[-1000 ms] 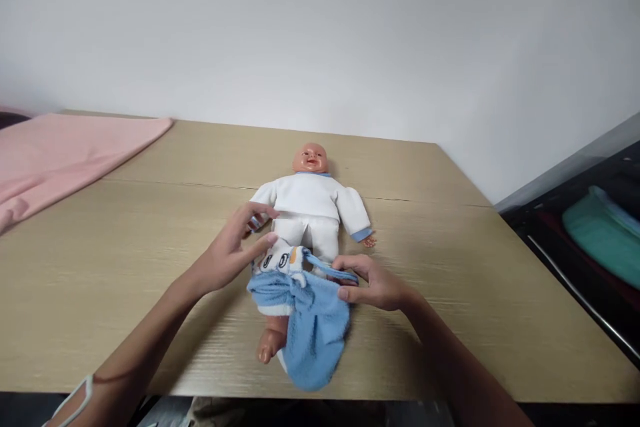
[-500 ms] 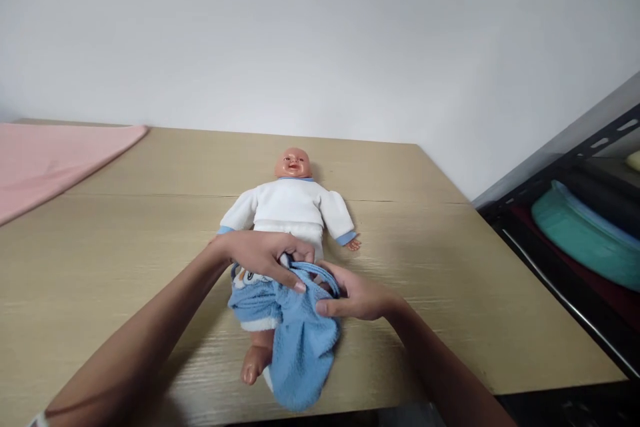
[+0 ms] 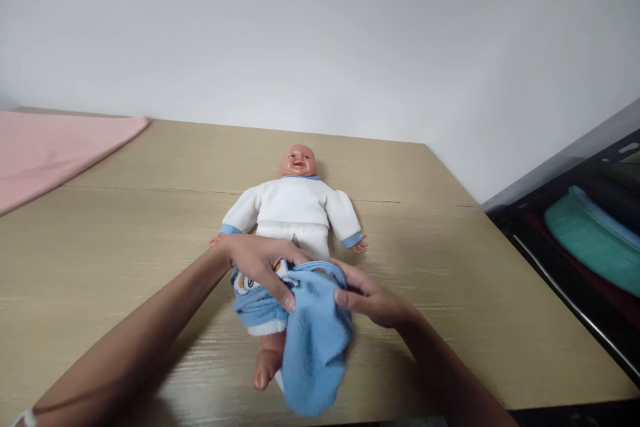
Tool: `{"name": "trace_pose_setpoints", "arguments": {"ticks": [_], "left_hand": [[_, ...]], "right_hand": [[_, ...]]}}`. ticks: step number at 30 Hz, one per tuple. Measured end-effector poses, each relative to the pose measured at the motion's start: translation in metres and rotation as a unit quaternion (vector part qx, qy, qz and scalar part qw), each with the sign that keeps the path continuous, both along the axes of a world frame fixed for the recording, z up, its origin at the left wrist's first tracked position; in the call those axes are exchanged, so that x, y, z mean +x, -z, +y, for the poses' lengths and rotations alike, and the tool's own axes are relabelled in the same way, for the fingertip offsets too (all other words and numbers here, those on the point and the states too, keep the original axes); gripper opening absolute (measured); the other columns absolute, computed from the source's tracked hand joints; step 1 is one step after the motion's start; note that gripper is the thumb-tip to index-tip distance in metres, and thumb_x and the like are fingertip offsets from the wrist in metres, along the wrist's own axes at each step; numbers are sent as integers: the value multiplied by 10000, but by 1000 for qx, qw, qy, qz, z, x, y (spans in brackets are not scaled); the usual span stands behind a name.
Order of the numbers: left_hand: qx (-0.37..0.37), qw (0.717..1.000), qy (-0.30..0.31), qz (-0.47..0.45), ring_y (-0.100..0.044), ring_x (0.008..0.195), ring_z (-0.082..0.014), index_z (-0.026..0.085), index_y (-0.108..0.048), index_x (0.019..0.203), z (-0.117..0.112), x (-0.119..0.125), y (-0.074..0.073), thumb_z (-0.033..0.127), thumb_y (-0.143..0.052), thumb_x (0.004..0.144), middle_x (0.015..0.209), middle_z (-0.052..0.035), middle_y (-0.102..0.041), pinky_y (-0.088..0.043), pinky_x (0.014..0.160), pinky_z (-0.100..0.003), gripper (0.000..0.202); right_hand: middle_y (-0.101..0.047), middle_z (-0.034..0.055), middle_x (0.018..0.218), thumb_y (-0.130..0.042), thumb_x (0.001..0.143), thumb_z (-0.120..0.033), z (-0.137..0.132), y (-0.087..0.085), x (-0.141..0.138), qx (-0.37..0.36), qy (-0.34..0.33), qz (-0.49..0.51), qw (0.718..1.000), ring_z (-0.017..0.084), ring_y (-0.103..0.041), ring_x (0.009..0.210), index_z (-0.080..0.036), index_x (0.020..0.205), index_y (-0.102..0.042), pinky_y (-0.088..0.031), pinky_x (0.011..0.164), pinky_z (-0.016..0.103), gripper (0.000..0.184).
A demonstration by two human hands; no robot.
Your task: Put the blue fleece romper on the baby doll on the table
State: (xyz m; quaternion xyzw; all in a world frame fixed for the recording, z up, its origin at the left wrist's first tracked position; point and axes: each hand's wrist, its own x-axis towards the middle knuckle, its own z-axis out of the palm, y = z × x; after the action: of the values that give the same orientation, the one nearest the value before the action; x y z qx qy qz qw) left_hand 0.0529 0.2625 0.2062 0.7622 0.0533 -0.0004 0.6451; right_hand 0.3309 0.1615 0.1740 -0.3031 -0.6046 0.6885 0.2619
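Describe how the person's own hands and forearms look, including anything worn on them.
The left hand and right hand are both ungloved, with no ring or watch showing. No sleeve covers the visible stretch of either forearm. A whitish strip shows on the left arm at the picture's bottom corner, too cut off to tell whether it is a band or a cuff.

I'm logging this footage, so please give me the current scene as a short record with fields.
Surface: wood-look table
Doll: baby doll, lying on its back, head away from the viewer
Doll's clothing: white long-sleeved top with blue cuffs; white pants
Garment in hand: blue terry garment with cartoon eyes, around one leg
Bare foot: showing below the garment's white cuff
Left hand: thumb on the garment's front
Right hand: gripping the garment's edge
Far left: pink cloth
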Motion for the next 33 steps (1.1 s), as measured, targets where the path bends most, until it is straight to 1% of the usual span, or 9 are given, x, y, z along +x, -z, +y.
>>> {"name": "trace_pose_setpoints", "arguments": {"ticks": [2, 7, 12, 14, 17, 21, 23, 27, 33], "left_hand": [[-24, 1000, -8, 17, -731, 1098, -292, 179, -788, 1257, 0, -1, 3, 486, -887, 951, 1173, -95, -797, -606, 988, -351, 444], [-21, 998, -43, 31, -698, 904, -194, 200, -754, 1110, -3, -1, 2, 456, -839, 1009, 970, -18, -735, -555, 784, -230, 289], [-44, 998, 2, 35, -721, 882, -234, 187, -824, 1147, -2, 0, 4, 484, -1003, 817, 991, -39, -800, -607, 780, -279, 478], [-51, 998, 19, 34, -743, 917, -267, 188, -849, 1097, -2, -1, 6, 488, -1067, 705, 1023, -48, -822, -629, 815, -304, 540], [-30, 999, 23, 22, -752, 1039, -292, 194, -855, 1000, -1, -1, 9, 504, -1045, 741, 1092, -59, -823, -616, 971, -332, 447], [-55, 998, -10, 24, -737, 1215, -306, 214, -816, 1297, 2, -8, 17, 527, -958, 868, 1277, -80, -813, -581, 1103, -361, 550], [-77, 996, -36, 32, -744, 1198, -267, 234, -760, 1404, 3, -11, 20, 497, -897, 948, 1287, -63, -808, -582, 1086, -328, 543], [-71, 995, -59, 26, -738, 1056, -218, 218, -781, 1224, 2, -10, 21, 467, -870, 981, 1101, -26, -783, -590, 958, -264, 359], [-105, 994, -12, 23, -759, 975, -233, 213, -807, 1253, 4, -8, 19, 491, -1009, 812, 1081, -24, -827, -621, 902, -275, 559]], "right_hand": [[-708, 66, 1228, -854, 909, -690, 0, -4, -1, -12, -65, -27, 997, 220, -640, 1062, -209, 1459, -655, -561, 957, 336, 758], [-564, -51, 728, -976, 763, -626, -2, -5, -1, 15, -135, -126, 983, 118, -496, 685, -180, 791, -668, -429, 603, 219, 542], [-648, -6, 960, -942, 826, -555, -8, -1, -3, -61, -49, 29, 996, 146, -566, 816, -187, 1146, -714, -492, 723, 251, 539], [-623, -9, 941, -930, 824, -589, -9, 2, -2, -68, -19, 62, 996, 145, -533, 815, -188, 1087, -730, -469, 734, 259, 519], [-580, -22, 888, -880, 873, -628, -8, 5, 0, -75, 10, 43, 996, 146, -498, 813, -186, 1017, -748, -461, 779, 276, 483], [-686, 27, 1141, -830, 950, -624, -9, 2, 0, -91, -23, -12, 995, 189, -600, 1023, -218, 1310, -748, -502, 989, 335, 548], [-708, 43, 1165, -881, 894, -650, -10, 0, -1, -113, -67, -10, 991, 199, -631, 1029, -205, 1335, -734, -529, 962, 331, 644], [-707, 13, 949, -1023, 730, -582, -10, 5, 1, -137, -128, -21, 982, 157, -628, 829, -145, 1108, -769, -548, 776, 262, 631], [-669, -23, 878, -1056, 706, -536, -11, 27, 2, -160, -24, 109, 981, 95, -542, 726, -167, 1096, -795, -491, 680, 191, 597]]}}
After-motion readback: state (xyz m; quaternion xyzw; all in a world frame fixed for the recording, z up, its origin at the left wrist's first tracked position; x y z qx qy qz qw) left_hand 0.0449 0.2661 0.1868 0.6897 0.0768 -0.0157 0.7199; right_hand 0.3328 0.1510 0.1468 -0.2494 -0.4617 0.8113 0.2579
